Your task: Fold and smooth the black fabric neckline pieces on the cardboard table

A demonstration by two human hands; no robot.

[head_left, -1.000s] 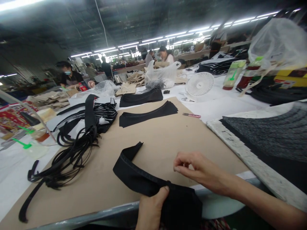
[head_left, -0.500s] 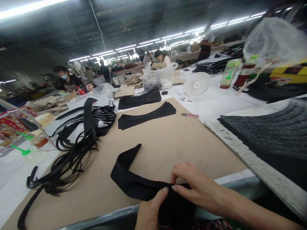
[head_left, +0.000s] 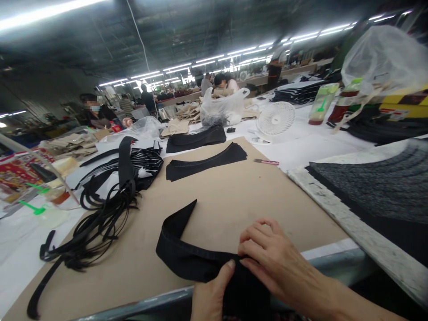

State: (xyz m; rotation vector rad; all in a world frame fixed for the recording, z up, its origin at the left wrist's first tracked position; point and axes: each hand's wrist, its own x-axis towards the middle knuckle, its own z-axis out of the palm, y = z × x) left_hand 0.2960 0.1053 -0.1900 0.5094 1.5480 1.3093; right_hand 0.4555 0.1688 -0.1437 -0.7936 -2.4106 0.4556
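Note:
A curved black fabric strip (head_left: 190,254) lies bent over the table's front edge, its far end folded up to a point. My left hand (head_left: 212,290) grips it from below, with the thumb on top and the other fingers hidden beneath the cloth. Just right of that thumb, my right hand (head_left: 267,249) pinches the strip's upper edge between thumb and curled fingers. Farther back on the brown board (head_left: 284,200) rests a flat stack of similar black pieces (head_left: 205,162). Pink-handled thread snips (head_left: 266,161) lie to the right of the stack.
A tangle of black strips (head_left: 100,218) covers the left side. Bottles with green nozzles (head_left: 43,214) stand beyond it. A white fan (head_left: 276,119) and a plastic bag (head_left: 222,107) sit at the back. Dark grey pieces (head_left: 374,178) lie on a board at right. Other people work farther off.
My right hand's fingers have lifted and curled differently along the strip's edge, and its wrist has turned. My left hand keeps its grip. The view has shifted slightly.

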